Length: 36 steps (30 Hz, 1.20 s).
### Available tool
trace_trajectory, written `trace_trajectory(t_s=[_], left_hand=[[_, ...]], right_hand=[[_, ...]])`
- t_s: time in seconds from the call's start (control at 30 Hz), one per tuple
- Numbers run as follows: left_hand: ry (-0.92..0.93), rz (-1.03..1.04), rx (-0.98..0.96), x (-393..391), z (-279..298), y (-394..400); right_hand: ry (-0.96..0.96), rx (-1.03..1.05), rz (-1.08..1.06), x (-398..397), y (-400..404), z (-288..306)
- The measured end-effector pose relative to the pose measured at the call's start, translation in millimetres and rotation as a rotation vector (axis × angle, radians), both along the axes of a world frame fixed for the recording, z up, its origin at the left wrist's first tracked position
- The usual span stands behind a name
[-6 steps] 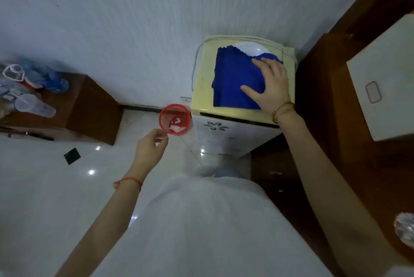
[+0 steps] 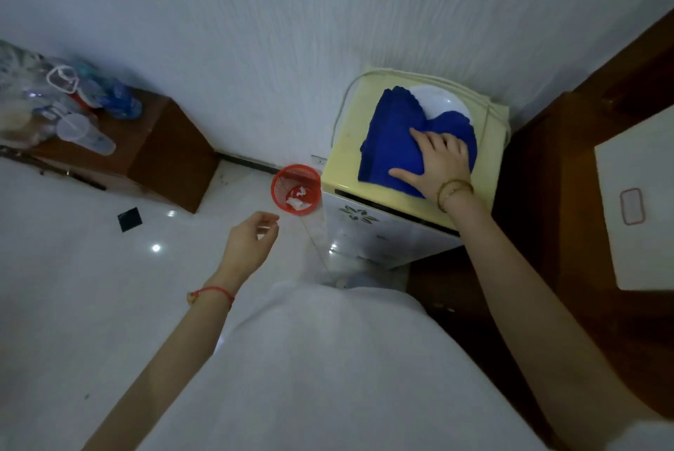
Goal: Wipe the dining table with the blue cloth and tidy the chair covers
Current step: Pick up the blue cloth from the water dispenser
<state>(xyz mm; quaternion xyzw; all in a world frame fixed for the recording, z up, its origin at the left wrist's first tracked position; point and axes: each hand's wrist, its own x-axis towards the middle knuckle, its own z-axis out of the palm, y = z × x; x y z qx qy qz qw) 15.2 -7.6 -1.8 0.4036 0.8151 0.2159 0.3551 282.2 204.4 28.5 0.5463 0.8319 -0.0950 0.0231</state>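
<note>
Fetching step: my right hand (image 2: 439, 162) lies spread on the cloth (image 2: 392, 144), left hand (image 2: 250, 244) loosely curled, empty; next, gather and lift.

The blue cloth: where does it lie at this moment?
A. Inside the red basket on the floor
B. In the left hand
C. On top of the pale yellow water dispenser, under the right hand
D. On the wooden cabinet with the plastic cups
C: the blue cloth is spread on the top of the pale yellow water dispenser, with the right hand resting flat on it.
</note>
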Motion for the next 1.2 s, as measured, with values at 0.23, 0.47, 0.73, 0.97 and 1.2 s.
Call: trace_trajectory(t_s=[0.23,0.47,0.73,0.97,1.2], left_hand=[[-0.074,0.348,0.001,38.7,-18.3,-42.4],[-0.137,0.741,-0.068,59.9,-28.2,-122.1],[-0.247,1.201,-0.231,78.4,-56.3,-246.2],[-0.479,1.621,-0.223,90.5,-81.3,-378.3],[-0.718,1.929,-0.148,77.4,-82.5,-483.2]], right_hand=[[0.233,0.224,0.108,-6.6,4.1,-6.1],[0.606,0.139,0.515,-88.6,-49.7,14.8],[0.12,-0.412,0.942,-201.2,-138.3,-62.5],[-0.384,-0.526,1.011,-260.9,-203.0,-131.1],[-0.424,-0.522,0.851,-333.5,-289.0,-163.8]])
